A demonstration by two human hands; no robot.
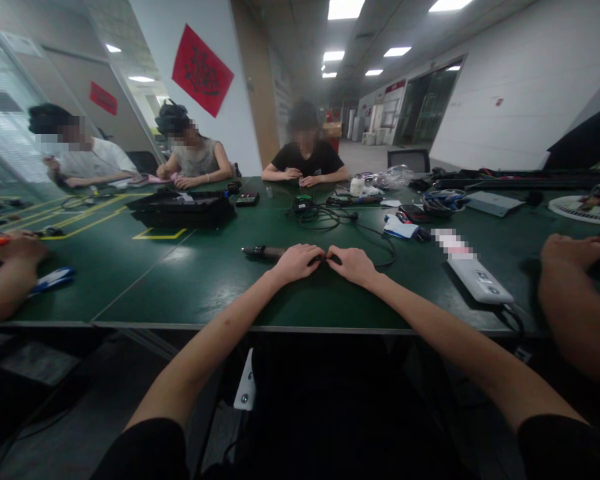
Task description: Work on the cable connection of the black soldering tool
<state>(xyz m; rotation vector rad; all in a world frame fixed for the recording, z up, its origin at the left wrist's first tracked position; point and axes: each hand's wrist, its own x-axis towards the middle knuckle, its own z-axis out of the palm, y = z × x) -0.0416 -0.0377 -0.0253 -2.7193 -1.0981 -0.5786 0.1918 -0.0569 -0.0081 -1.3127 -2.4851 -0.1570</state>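
Observation:
An electric screwdriver (265,252) lies on the green table in front of me, its dark tip pointing left. My left hand (299,263) is closed around its rear part, which the fingers hide. Close beside it, my right hand (351,264) is closed, thumb and fingers pinched together at the screwdriver's back end. A black cable (394,253) comes out by the right hand and curves up toward a coil on the table. The small joint between my two hands is dark and mostly covered by fingertips; I cannot make out its details.
A black tray (183,209) stands at the back left. Beyond my hands lies a coiled cable (316,217). To the right are a white power bank-like box (480,280) and a blue-white packet (401,227). Co-workers' arms (570,293) rest at both sides; several people sit opposite.

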